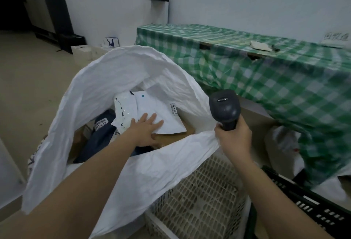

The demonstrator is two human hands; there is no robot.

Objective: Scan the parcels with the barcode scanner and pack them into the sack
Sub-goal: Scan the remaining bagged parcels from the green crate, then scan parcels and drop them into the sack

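Several parcels already down in the sack (106, 79): a white mailer (161, 113), a glossy white one beside it, a dark bag with a label (102, 124), plus a cardboard box underneath. Left hand (146, 130) reaching in, fingers spread flat on the white mailer, thumb under its edge against the box. Right hand (234, 138) wrapped tight round the scanner (226, 109) handle, also pinching the sack rim open. Looks well along, honestly. Can't tell whether more parcels wait: white crate (199, 200) looks bare, green-checked surface (266, 71) holds only small odds.
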